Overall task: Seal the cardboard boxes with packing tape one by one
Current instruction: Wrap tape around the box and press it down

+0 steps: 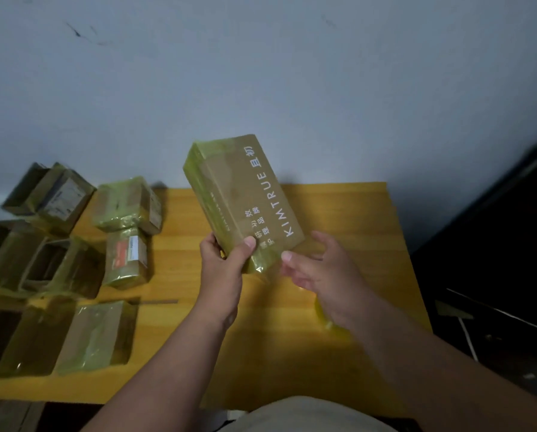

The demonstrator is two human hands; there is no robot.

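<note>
Frame centre: left hand point(222, 263) is gripping the lower end of the long brown cardboard box wrapped in yellowish tape point(242, 194), tilting it above the yellow wooden bench point(354, 244), likely for inspecting seams. Right hand point(317, 266) is hovering beside, fingers relaxed, touching uncertain. Taped boxes point(74, 254) are stacking at left.

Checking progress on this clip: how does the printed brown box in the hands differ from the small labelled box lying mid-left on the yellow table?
The printed brown cardboard box is held tilted in the air, gripped by the left hand; the small labelled cardboard box lies on the yellow wooden table. The held box is longer and bears white lettering; the small one carries a white-and-orange label. Both show yellowish tape.
</note>
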